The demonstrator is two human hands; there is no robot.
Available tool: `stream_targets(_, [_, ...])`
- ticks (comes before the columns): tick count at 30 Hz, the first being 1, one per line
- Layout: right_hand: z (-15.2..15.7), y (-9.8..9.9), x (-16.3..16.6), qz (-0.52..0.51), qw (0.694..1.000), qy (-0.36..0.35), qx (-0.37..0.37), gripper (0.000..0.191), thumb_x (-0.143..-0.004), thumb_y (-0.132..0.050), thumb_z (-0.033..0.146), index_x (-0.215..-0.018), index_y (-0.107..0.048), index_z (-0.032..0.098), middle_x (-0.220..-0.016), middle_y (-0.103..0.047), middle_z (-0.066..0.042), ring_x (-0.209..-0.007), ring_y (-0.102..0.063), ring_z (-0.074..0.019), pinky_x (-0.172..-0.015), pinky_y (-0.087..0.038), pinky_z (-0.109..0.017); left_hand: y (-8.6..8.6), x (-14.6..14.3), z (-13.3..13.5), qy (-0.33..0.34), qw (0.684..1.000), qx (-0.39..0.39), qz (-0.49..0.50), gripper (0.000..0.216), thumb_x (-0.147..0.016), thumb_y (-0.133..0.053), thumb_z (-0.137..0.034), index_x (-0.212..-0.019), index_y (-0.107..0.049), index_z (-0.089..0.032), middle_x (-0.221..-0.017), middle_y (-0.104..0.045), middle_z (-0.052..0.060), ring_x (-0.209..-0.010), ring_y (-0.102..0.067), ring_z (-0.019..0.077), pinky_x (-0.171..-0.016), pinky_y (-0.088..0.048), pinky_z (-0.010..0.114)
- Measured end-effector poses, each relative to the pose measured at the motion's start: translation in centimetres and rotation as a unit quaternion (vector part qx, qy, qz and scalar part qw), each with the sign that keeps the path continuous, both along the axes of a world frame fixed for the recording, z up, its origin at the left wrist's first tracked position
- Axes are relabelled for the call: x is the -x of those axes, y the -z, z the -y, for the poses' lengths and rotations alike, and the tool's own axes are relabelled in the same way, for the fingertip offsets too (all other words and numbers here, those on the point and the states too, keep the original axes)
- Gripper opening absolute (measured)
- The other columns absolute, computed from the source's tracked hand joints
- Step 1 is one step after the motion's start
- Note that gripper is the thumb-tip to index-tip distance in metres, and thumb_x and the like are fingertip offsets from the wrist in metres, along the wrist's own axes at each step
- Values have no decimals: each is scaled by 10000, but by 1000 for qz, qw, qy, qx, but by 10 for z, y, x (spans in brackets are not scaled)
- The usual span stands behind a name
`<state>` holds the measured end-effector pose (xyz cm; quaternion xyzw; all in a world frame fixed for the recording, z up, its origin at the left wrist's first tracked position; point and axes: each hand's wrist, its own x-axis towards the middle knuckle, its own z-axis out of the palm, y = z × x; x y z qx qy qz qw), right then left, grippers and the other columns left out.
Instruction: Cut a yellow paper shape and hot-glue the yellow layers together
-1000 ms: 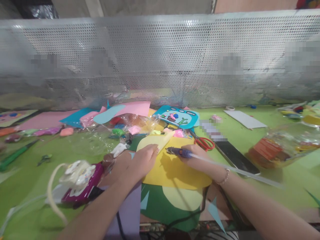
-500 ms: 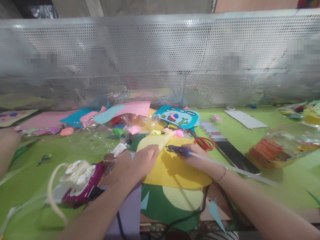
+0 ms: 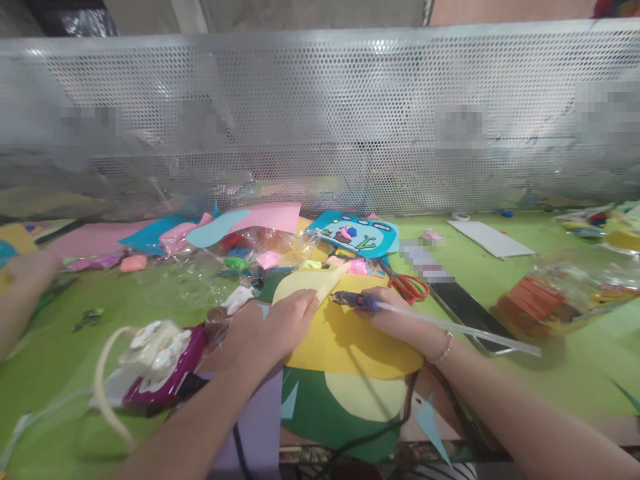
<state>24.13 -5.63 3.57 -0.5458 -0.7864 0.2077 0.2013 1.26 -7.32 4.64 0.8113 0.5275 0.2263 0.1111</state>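
Note:
My left hand (image 3: 293,320) pinches a pale yellow paper piece (image 3: 331,283), its edge folded up toward the right. Beneath it lies a rounded yellow sheet (image 3: 345,353). Closed around a hot glue gun (image 3: 367,302) is my right hand (image 3: 387,310); the gun's metal tip points left, close above the yellow sheet and near the lifted paper edge. A long clear glue stick (image 3: 465,329) extends from the gun back over my right wrist. A dark green sheet (image 3: 310,427) with a pale yellow shape (image 3: 370,397) lies nearer to me.
Red-handled scissors (image 3: 413,288), a phone (image 3: 473,317) and a plastic jar (image 3: 565,293) lie to the right. A decorated blue card (image 3: 355,233) is at the back. On the left are a purple box (image 3: 163,380) and another person's hand (image 3: 33,270). A perforated metal panel (image 3: 320,120) stands behind.
The glue stick's rear end has shifted slightly left and up. At the far left, the other person's hand has come into view with a yellow and blue piece. My hands barely move.

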Motion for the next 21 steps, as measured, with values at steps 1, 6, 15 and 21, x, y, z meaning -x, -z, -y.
stream_targets(1, [0, 1, 0, -8, 1000, -4, 3, 53, -719, -520, 206, -697, -557, 175, -702, -597, -16, -616, -512, -122, -520, -313, -226, 0, 0, 0, -1, 1000, 2, -2, 345, -938, -247, -343, -938, -562, -201, -947, -630, 57, -880, -586, 196, -757, -421, 298])
stream_targets(6, [-2, 3, 0, -39, 999, -20, -5, 28, -710, -513, 173, -691, -532, 178, -694, -584, -3, -616, -511, -116, -529, -330, -223, -2, 0, 1, -6, 1000, 6, -5, 355, -937, -240, -346, -926, -563, -200, -940, -631, 59, -869, -586, 199, -748, -421, 303])
stream_targets(15, [-5, 7, 0, -2, 1000, 6, -23, 86, -746, -533, 229, -694, -575, 176, -644, -601, -15, -549, -505, -114, -484, -310, -234, -2, -1, 1, -7, 1000, 3, -5, 353, -934, -244, -341, -927, -569, -204, -947, -636, 56, -888, -586, 200, -754, -418, 302])
stream_targets(21, [-4, 6, 1, 21, 1000, 19, -8, 46, -686, -544, 192, -644, -546, 175, -603, -590, -9, -518, -494, -109, -464, -301, -231, -5, -1, 2, -6, 1000, 4, 0, 342, -932, -258, -331, -905, -573, -202, -930, -635, 53, -866, -586, 193, -743, -422, 299])
